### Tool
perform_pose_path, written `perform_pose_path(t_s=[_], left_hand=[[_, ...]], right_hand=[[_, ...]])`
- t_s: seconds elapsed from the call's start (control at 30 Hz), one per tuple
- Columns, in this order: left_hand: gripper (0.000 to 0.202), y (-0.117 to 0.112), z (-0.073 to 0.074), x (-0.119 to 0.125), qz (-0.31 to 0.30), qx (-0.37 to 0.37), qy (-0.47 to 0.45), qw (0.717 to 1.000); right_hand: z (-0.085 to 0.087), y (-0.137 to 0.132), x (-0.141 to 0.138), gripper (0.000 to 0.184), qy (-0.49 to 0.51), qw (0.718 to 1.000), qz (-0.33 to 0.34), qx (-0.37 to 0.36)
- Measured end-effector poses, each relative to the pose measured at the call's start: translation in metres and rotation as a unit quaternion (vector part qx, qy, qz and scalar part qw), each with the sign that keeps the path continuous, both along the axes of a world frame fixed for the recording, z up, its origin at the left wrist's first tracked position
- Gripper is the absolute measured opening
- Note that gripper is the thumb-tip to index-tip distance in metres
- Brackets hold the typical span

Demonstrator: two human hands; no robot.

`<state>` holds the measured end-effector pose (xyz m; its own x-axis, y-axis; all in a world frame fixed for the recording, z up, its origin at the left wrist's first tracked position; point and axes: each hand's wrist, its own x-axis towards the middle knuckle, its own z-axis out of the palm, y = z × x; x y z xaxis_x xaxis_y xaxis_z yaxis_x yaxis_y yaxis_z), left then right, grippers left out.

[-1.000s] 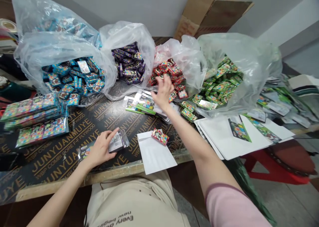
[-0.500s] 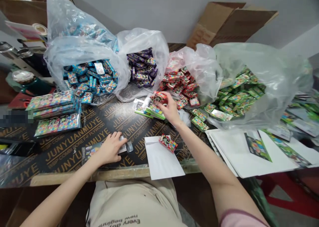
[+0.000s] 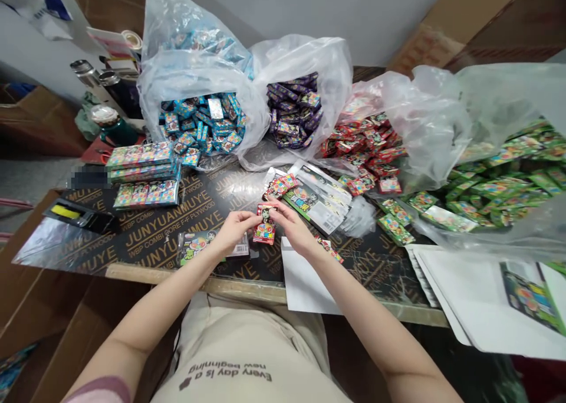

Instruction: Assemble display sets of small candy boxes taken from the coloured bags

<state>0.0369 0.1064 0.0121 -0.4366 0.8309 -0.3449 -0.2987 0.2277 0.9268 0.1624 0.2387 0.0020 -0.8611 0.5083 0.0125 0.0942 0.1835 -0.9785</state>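
Dark film-faced plywood printed with gold lettering serves as the tabletop, backed by a grey wall and cardboard boxes. At the far left a black tray with a yellow piece is seen, and beside it flat stacks of multicoloured packs are laid. Behind them a clear plastic bag of blue packets is propped open. Near the front edge a clear sleeve with a printed card is laid flat, partly covered by the left hand. A red packet is held upright just above the table between both hands. Its left side is pinched by the left thumb and fingertips, and its right side by the thumb and fingertips of the right hand. The remaining fingers of both hands are loosely curled. Beyond the packet a bag of purple packets and a loose pile of flat sleeves are found. A white envelope is crossed by the right wrist. Farther right, a bag of red packets and a bag of green packets are spilled open, with large white sheets laid at the table edge.
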Motion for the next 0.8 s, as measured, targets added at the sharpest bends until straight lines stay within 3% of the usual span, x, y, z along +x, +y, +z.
perform_pose_path(t_s=[0.07,0.13,0.2,0.27,0.33,0.4,0.43,0.5,0.63,0.8], left_hand=[[0.045,0.001,0.000,0.003,0.016,0.000,-0.086,0.996],[0.047,-0.003,-0.001,0.003,0.019,-0.009,-0.091,0.996],[0.052,-0.013,-0.002,-0.002,-0.017,-0.014,-0.019,1.000],[0.059,-0.027,-0.004,-0.010,-0.070,-0.013,0.146,0.987],[0.081,-0.044,-0.007,-0.019,-0.128,-0.024,0.357,0.925],[0.106,-0.059,-0.013,-0.026,-0.189,-0.060,0.513,0.835],[0.111,-0.065,-0.017,-0.028,-0.213,-0.079,0.555,0.801],[0.110,-0.073,-0.023,-0.030,-0.224,-0.092,0.587,0.772],[0.113,-0.076,-0.028,-0.030,-0.179,-0.049,0.561,0.807],[0.110,-0.076,-0.023,-0.031,-0.175,0.001,0.506,0.844]], right_hand=[[0.008,-0.009,0.008,0.079,0.009,0.992,0.027,0.123],[0.014,-0.013,0.015,0.094,0.015,0.970,0.042,0.237],[0.016,-0.013,0.020,0.086,0.019,0.947,0.037,0.317],[0.013,-0.012,0.023,0.075,0.022,0.928,0.014,0.371],[0.005,-0.011,0.027,0.072,0.016,0.914,-0.006,0.406],[-0.006,-0.013,0.030,0.069,0.000,0.906,-0.015,0.424],[-0.011,-0.016,0.031,0.067,-0.009,0.904,-0.015,0.427],[-0.021,-0.021,0.033,0.063,-0.022,0.905,-0.006,0.425],[-0.029,-0.027,0.036,0.064,-0.001,0.933,0.028,0.359],[-0.022,-0.020,0.036,0.071,0.009,0.972,0.075,0.223]])
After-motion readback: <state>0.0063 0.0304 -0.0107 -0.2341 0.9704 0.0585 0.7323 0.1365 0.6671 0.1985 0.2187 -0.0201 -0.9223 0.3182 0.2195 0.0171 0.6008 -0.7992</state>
